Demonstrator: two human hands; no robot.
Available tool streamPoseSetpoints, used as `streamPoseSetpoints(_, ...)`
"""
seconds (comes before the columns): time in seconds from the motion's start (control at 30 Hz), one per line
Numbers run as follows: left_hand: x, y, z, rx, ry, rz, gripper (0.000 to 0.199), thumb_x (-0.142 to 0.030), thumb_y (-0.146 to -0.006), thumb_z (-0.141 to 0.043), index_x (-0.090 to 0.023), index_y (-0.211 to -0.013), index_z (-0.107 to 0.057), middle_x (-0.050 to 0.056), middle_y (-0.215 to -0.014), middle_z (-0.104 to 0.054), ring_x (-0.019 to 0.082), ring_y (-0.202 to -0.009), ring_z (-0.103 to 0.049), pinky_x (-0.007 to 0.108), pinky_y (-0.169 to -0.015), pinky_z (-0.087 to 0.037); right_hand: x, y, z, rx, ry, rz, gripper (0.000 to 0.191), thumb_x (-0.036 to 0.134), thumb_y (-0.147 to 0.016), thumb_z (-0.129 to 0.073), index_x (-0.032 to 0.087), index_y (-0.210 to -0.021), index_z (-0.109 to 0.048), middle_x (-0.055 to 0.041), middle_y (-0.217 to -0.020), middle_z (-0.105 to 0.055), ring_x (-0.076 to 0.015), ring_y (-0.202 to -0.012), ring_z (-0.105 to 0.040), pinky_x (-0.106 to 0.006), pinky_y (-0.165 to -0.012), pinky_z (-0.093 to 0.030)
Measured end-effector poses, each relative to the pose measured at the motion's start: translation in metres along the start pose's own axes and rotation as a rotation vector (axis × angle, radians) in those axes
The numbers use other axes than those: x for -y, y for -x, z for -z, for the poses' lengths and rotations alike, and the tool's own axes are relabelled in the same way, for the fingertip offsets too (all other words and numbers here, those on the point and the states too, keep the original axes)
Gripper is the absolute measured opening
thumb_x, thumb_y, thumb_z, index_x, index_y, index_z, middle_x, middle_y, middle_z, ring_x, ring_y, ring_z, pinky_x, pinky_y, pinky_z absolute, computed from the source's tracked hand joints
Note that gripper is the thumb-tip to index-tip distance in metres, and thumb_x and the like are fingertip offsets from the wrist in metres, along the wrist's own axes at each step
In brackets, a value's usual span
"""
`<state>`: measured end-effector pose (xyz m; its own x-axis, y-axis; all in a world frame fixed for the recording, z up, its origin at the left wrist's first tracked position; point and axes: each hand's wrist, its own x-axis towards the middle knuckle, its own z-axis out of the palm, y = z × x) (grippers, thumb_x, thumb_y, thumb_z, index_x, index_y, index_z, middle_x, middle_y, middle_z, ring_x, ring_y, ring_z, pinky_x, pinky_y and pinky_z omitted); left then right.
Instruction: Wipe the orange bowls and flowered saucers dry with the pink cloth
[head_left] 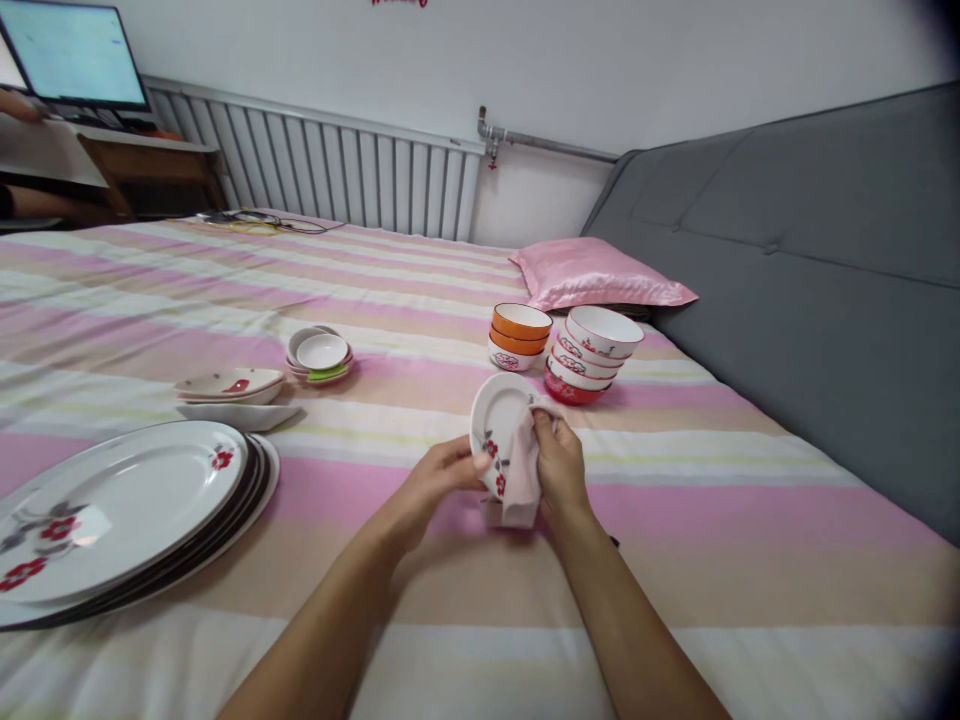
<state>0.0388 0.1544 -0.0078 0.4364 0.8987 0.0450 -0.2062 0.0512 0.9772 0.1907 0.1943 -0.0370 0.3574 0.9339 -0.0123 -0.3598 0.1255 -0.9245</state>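
Observation:
A small white plate (499, 405) with red flowers and grey leaves is held tilted up above the bed. My left hand (442, 478) grips its left edge, thumb on the front face. On the right side, my right hand (559, 458) is closed on a pale pink cloth (523, 470), pressing it against the plate's face and rim. The cloth hangs down over the plate's lower right part. Fingers behind the plate are hidden.
Stacked bowls in orange (521, 322) and white and red (592, 355) stand beyond my hands. Large plates (142, 500), boat-shaped dishes (229, 384) and small dishes (322, 352) lie left. A pink pillow (592, 272) rests by the grey headboard (795, 220). Another person's arm (19, 106) shows far left.

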Motion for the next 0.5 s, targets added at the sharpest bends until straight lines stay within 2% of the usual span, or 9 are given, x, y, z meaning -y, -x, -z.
streamPoseSetpoints(0.07,0.005,-0.002,-0.006,-0.040,-0.174,-0.012,0.036,-0.047,-0.077,-0.064,-0.013,-0.089,-0.065,0.006,-0.088,-0.067,0.020,-0.082,-0.059,0.027,-0.074,-0.044,-0.006,0.001,-0.003,-0.093,-0.048,-0.059,0.031,0.045,-0.070,-0.067,0.019,-0.083,-0.058,0.0018,-0.073,-0.066,-0.0149,-0.066,-0.063,-0.027,-0.062,-0.051)
streamPoseSetpoints(0.17,0.012,-0.005,-0.011,-0.169,-0.315,-0.042,0.040,-0.050,-0.084,-0.053,-0.011,-0.080,-0.061,0.006,-0.078,-0.063,0.018,-0.074,-0.055,0.027,-0.068,-0.041,-0.015,0.004,-0.007,-0.139,-0.030,-0.059,0.033,0.046,-0.069,-0.066,0.019,-0.087,-0.060,-0.0004,-0.077,-0.068,-0.0168,-0.070,-0.065,-0.028,-0.062,-0.052)
streamPoseSetpoints(0.33,0.015,-0.007,-0.011,-0.294,-0.279,-0.115,0.039,-0.048,-0.086,-0.047,-0.012,-0.083,-0.060,0.005,-0.076,-0.062,0.018,-0.073,-0.054,0.027,-0.067,-0.042,-0.021,0.004,-0.007,-0.149,0.140,0.114,0.037,0.049,-0.071,-0.064,0.018,-0.092,-0.061,-0.0051,-0.091,-0.069,-0.0197,-0.087,-0.064,-0.032,-0.074,-0.051)
streamPoseSetpoints(0.5,0.012,-0.008,-0.012,-0.273,-0.328,-0.173,0.036,-0.044,-0.086,-0.051,-0.012,-0.097,-0.061,0.008,-0.090,-0.066,0.022,-0.089,-0.059,0.031,-0.080,-0.046,-0.022,0.000,-0.001,-0.115,0.250,0.257,0.037,0.050,-0.078,-0.059,0.018,-0.095,-0.061,-0.0063,-0.093,-0.069,-0.0203,-0.091,-0.063,-0.033,-0.079,-0.047)
